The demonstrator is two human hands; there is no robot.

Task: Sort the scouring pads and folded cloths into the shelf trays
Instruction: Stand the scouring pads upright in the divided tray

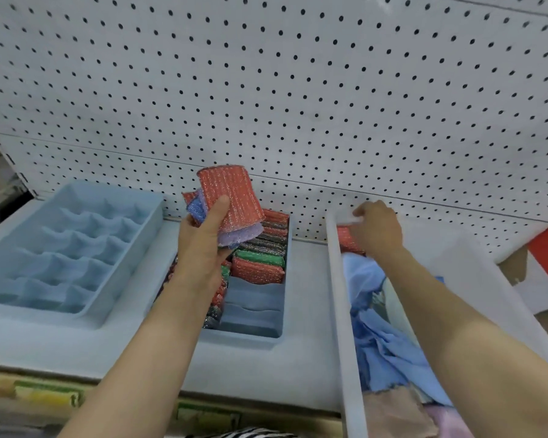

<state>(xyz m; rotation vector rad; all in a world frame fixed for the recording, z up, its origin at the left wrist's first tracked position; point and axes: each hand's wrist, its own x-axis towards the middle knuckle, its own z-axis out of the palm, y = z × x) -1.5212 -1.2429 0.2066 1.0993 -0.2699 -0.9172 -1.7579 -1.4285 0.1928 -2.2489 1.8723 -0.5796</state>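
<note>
Item: scouring pads point(231, 197), fanned stack, pinched in our left hand point(203, 245) above the far end of the divided tray point(250, 338), kept ready for slotting. Our right hand point(378, 229) reaches the far corner of the bin point(337, 279) beside a red pad point(348, 240); its grasp we cannot tell.

Cool, even, diffuse light keeps the scene bright, with only faint shadows in the cells of the blue divided tray point(130, 263). The scouring pads point(231, 200) glint faintly. Wide-angle distortion bows the pegboard point(298, 90); the frame edges and the right hand point(378, 229) look slightly soft.
</note>
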